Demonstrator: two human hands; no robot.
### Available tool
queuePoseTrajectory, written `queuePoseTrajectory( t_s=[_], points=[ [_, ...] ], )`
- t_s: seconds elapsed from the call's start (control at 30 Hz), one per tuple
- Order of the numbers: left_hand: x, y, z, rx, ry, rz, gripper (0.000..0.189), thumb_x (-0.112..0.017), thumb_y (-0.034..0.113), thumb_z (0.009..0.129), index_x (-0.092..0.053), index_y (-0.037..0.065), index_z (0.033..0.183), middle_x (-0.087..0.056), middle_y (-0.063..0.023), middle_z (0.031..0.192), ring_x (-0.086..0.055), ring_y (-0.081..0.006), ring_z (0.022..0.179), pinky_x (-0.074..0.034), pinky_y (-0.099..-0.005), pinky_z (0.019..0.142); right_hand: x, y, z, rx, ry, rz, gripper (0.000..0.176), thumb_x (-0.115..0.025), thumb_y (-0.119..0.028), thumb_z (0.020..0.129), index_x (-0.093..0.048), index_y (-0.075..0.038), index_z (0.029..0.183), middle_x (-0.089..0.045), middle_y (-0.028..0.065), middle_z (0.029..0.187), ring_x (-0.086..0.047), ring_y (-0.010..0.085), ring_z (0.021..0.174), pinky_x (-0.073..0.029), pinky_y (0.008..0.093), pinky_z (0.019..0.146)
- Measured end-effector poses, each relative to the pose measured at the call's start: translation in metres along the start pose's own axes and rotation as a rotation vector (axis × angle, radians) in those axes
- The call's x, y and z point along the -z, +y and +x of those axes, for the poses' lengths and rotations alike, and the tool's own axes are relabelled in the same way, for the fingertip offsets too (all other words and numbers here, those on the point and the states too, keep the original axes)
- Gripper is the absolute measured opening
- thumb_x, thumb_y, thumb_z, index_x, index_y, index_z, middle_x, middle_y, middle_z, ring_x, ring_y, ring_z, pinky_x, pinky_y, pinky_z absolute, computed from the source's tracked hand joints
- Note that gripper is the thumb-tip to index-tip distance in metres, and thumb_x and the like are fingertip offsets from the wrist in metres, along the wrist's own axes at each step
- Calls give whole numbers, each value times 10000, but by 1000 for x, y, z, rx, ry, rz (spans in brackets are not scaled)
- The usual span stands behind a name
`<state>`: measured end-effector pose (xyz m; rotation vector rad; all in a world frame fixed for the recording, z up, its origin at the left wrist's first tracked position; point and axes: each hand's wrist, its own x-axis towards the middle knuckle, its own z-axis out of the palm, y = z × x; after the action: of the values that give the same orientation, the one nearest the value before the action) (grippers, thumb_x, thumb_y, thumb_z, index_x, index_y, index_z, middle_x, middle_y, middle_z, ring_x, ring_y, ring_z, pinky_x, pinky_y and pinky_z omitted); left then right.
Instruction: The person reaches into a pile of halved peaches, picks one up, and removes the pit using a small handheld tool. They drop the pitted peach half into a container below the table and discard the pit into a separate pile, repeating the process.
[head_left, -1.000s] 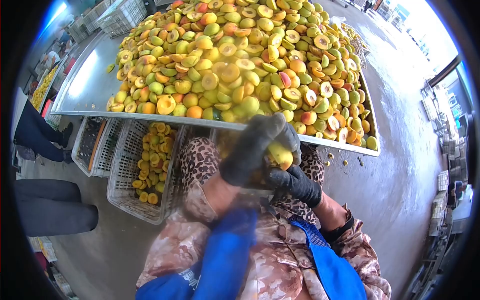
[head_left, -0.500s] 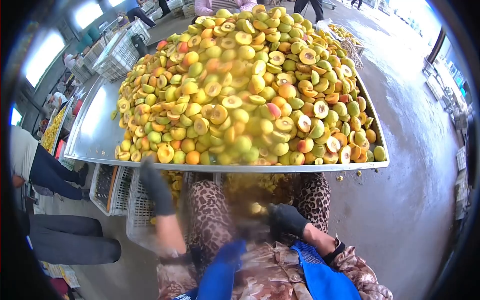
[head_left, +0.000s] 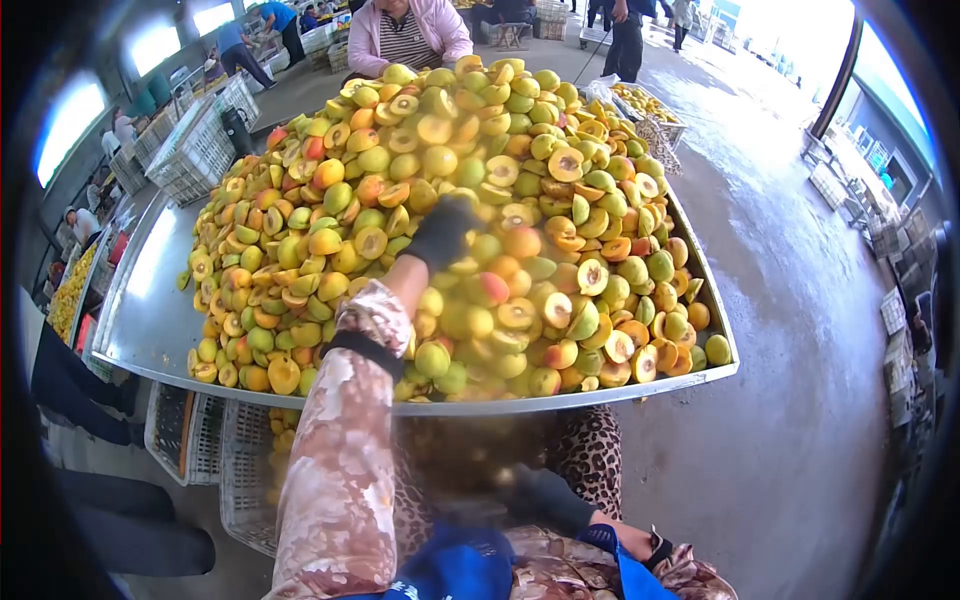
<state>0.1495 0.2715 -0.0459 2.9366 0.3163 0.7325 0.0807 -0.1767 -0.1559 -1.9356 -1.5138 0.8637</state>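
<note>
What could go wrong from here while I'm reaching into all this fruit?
Your left hand is at the tall heap of fruit, so pulling a piece might start a slide. Pieces lying close to the table's front rim could roll over it. Any that reach the floor might be slippery underfoot.

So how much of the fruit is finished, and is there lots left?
Some is probably done: fruit shows in the crate under the tray. The left hand is at the pile, but I can't tell whether it's gripping any. The right hand is low by the knees, too blurred to read. Lots looks left: the pile covers most of the tray, though much of it is cut open.
</note>
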Motion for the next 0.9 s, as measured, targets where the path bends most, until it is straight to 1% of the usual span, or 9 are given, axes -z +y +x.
queuePoseTrajectory(
  t_s=[0.07, 0.1, 0.17, 0.2, 0.3, 0.47, 0.57, 0.7, 0.9],
  points=[
    [12, -4, -19, 97, 127, -303, 400, -828, 94, 668, -772, 109, 1063, -679, -110, 1111, -639, -321, 1072, -527, -425, 953, 25, -27, 1, 1, 128, 318, 330, -703, -266, 974, -623, -45, 1205, -733, 130, 908, -719, 246, 811, -572, 407, 723],
    [26, 12, -37, 217, 205, -519, 325, -784, 131, 826, -728, 53, 1137, -704, -105, 1109, -694, -280, 1025, -592, -412, 862, 38, -34, 6, 2, 180, 528, 333, -706, -264, 980, -622, -41, 1212, -729, 85, 924, -698, 185, 822, -570, 378, 727],
    [54, 53, -85, 602, 220, -1686, 309, -662, 208, 996, -655, 20, 1242, -701, -116, 1182, -714, -246, 1054, -643, -392, 765, 62, -61, 20, 15, 194, 922, 352, -694, -257, 1010, -614, -20, 1257, -667, -37, 999, -583, 53, 896, -541, 279, 764],
    [34, 49, -115, 503, 287, -1281, 332, -598, 242, 1040, -619, 14, 1281, -695, -124, 1206, -719, -252, 1053, -655, -406, 746, 70, -72, 26, 6, 173, 986, 436, -708, -296, 999, -617, -5, 1310, -676, -51, 975, -597, 57, 880, -534, 262, 761],
    [79, 129, -169, 785, 380, -1890, 433, -533, 364, 1084, -580, 7, 1325, -679, -160, 1253, -711, -284, 1093, -651, -476, 827, 70, -90, 50, 127, 171, 878, 474, -676, -307, 1012, -595, 4, 1360, -649, -19, 1090, -561, 90, 1013, -509, 300, 874],
    [112, 191, -213, 918, 352, -2050, 514, -525, 382, 1087, -529, -14, 1416, -648, -164, 1318, -661, -274, 1187, -565, -421, 1003, 53, -117, 68, 173, 351, 696, 320, -682, -258, 981, -648, 16, 1142, -688, 102, 911, -627, 167, 859, -520, 373, 769],
    [119, 212, -217, 578, 316, -1405, 553, -525, 409, 1081, -542, -31, 1416, -657, -130, 1251, -657, -221, 1147, -575, -366, 940, 35, -107, 70, 85, 384, 972, 310, -669, -250, 987, -647, 16, 1145, -689, 98, 899, -623, 153, 851, -519, 346, 762],
    [118, 220, -222, 711, 387, -1914, 567, -487, 434, 1091, -558, -25, 1416, -640, -135, 1293, -637, -202, 1177, -554, -351, 973, 72, -137, 44, -79, 149, 895, 314, -665, -252, 989, -639, 21, 1143, -692, 91, 892, -619, 146, 832, -520, 327, 754],
    [88, 213, -232, 973, 337, -1672, 684, -372, 561, 1098, -681, -48, 1105, -730, -115, 947, -723, -181, 833, -609, -303, 757, 81, -125, 32, 14, -13, 515, 402, -633, -345, 997, -618, 24, 1155, -707, 179, 889, -699, 268, 837, -536, 407, 779]
  ],
)
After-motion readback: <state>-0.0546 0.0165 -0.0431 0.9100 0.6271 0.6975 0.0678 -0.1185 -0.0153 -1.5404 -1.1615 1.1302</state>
